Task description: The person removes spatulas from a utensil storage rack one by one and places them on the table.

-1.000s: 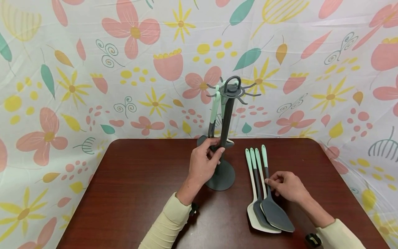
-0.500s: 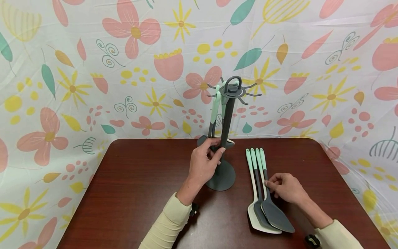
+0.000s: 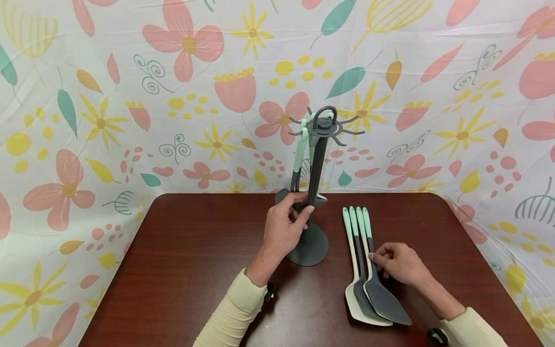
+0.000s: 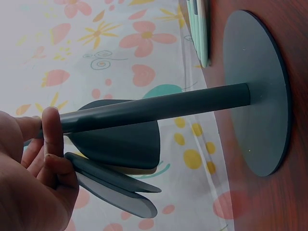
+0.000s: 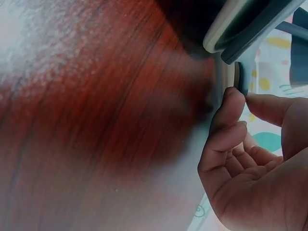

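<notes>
My left hand [image 3: 284,224] grips the post of a dark grey utensil stand [image 3: 318,168], thumb and fingers round it. The stand is upright on its round base [image 4: 257,96], with a ring of curved hooks on top. Several mint-handled utensils [image 3: 299,156] hang on its left and back side; their dark heads [image 4: 120,139] show in the left wrist view. To the right, my right hand [image 3: 401,260] pinches the shaft of a grey spatula [image 3: 387,301] between thumb and forefinger. This spatula lies on top at the right of a row of mint-handled utensils, overlapping their heads.
A white-headed utensil [image 3: 357,308] and a grey one [image 3: 362,291] lie beside the spatula, handles pointing away from me. All stand on a dark red wooden table [image 3: 195,265]. Behind its far edge hangs a flower-printed cloth [image 3: 130,120].
The grey spatula's handle has swung left and slightly toward me, in line beside the other handles. My right hand has moved slightly toward me with it. My left hand stays on the post.
</notes>
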`<state>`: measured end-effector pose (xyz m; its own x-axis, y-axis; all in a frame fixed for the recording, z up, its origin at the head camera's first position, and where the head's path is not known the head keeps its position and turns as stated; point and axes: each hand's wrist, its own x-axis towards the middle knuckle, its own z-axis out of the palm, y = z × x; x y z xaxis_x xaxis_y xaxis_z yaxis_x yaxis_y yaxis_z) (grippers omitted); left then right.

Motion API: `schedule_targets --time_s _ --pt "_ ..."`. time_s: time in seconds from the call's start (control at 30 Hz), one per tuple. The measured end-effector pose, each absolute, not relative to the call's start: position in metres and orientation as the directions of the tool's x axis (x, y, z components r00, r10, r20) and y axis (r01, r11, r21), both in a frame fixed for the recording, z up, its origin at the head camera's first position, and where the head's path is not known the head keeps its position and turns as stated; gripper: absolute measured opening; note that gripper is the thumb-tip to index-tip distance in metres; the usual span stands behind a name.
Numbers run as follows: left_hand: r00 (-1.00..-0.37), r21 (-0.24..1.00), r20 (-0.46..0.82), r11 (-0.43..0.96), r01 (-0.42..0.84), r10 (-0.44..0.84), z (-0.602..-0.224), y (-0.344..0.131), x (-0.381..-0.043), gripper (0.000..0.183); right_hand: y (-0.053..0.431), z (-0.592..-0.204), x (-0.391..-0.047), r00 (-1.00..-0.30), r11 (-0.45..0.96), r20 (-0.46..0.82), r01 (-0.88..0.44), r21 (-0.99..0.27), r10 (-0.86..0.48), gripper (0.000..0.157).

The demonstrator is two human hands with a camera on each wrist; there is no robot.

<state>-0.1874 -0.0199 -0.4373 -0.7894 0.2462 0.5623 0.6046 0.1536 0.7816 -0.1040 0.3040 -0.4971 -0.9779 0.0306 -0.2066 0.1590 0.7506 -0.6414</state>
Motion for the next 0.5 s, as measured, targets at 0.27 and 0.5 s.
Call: schedule_targets --time_s 0.27,0.5 --pt "-0.798 0.793 0.549 0.146 0.591 0.248 -0.437 -0.021 -0.186 0.033 0.301 -0.492 -0.103 -0.983 0.765 -0.174 0.161 -0.624 0.065 0.032" --pt "-0.797 0.792 0.553 0.143 0.593 0.244 -0.436 -0.021 -0.187 0.033 0.302 -0.481 -0.105 -0.992 0.769 -0.1 0.12 -0.628 0.073 0.032"
